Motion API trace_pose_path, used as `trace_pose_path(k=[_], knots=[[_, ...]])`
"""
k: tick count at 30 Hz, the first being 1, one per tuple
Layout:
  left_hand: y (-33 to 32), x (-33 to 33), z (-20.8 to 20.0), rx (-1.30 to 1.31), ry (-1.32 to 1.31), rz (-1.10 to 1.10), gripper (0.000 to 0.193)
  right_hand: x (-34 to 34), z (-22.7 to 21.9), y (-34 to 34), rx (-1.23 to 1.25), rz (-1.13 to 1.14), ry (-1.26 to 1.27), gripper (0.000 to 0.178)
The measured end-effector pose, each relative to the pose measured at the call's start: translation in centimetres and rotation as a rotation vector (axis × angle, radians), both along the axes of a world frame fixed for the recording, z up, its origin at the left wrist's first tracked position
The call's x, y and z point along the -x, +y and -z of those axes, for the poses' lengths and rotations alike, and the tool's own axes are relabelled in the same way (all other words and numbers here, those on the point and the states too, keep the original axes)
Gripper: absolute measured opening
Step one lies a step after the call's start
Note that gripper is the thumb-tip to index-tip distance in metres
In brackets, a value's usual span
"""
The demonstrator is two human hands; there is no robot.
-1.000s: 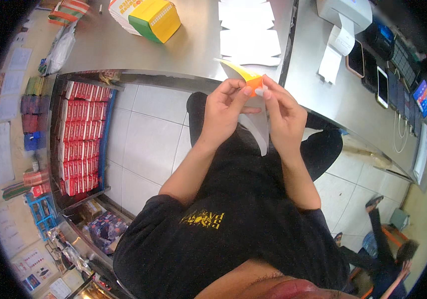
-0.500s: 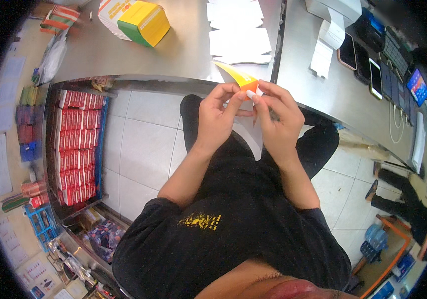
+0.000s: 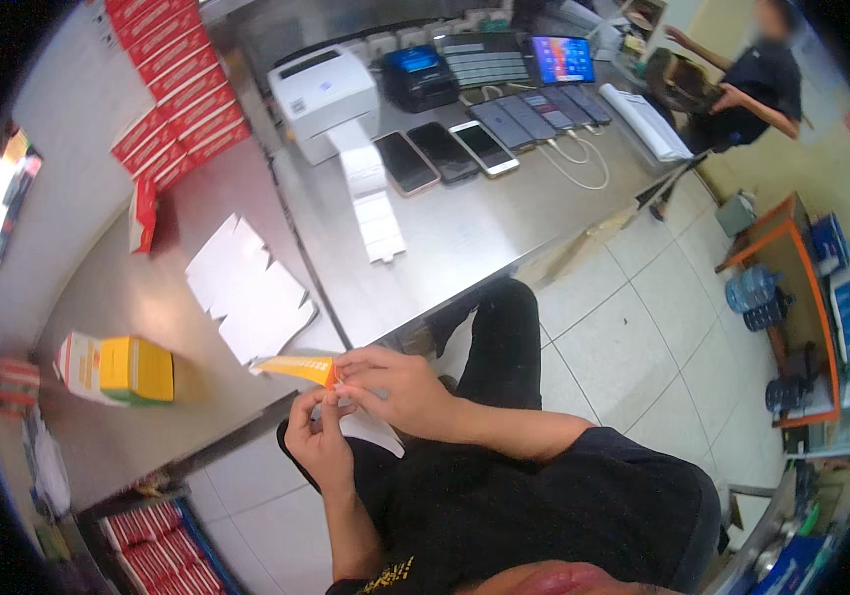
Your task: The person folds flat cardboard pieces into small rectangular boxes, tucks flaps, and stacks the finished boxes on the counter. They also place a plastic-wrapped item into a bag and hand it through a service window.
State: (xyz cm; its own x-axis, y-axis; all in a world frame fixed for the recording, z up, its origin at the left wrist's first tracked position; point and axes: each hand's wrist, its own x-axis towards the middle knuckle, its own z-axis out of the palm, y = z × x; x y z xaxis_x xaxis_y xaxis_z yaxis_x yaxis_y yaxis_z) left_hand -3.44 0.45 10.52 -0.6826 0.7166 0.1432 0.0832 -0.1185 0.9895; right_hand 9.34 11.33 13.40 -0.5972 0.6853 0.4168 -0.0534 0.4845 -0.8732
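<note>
Both hands hold one thin card piece, a yellow and orange printed carton blank (image 3: 298, 368), in front of my lap at the metal table's edge. My left hand (image 3: 320, 436) pinches its orange fold from below. On the other side, my right hand (image 3: 395, 389) has its fingers closed on the same fold. A white flap of the card hangs down beneath the hands. Beyond them lies a stack of flat white die-cut card sheets (image 3: 249, 290). To the left stands a bundle of yellow, green and white folded cartons (image 3: 119, 369).
A white label printer (image 3: 326, 94) with a strip of labels (image 3: 373, 203), several phones (image 3: 484, 149) and cables occupy the right-hand table. Red boxes (image 3: 182, 84) are stacked at the back left, more below. At far right a person (image 3: 757, 89) holds a dark container near an orange-edged shelf (image 3: 792, 238).
My view has swung toward the right, bringing the printer, phones and the other person further into sight. Both hands still grip the carton blank at its fold.
</note>
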Motion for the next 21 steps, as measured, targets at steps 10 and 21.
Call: trace_pose_path(k=[10, 21], knots=[[0.9, -1.0, 0.8, 0.048, 0.104, 0.069, 0.007, -2.0, 1.7, 0.0, 0.161, 0.023, 0.023, 0.02], [0.7, -1.8, 2.4, -0.052, 0.382, -0.157, 0.009, -1.9, 1.2, 0.1, -0.219, 0.237, -0.069, 0.011]])
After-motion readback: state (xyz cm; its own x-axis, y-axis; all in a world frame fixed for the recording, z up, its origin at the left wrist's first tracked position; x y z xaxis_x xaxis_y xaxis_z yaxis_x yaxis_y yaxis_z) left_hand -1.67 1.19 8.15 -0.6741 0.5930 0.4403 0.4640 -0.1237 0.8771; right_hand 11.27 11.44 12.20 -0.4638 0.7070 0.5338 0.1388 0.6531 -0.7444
